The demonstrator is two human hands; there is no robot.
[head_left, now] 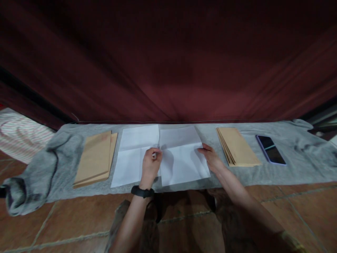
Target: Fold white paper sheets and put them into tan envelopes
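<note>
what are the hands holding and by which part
The white sheet on the right: right hand grips its right edge, left hand seems to pinch its left edge.

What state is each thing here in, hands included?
Left sheet: unfolded, creased
Right sheet: unfolded, creased, held
Left hand: fingers curled at right sheet's edge
Right hand: pinching right sheet's other edge
Left brown papers: stacked unevenly
Right brown papers: stacked, fanned
Phone: face up, screen dark
Cloth: spread, rumpled
</note>
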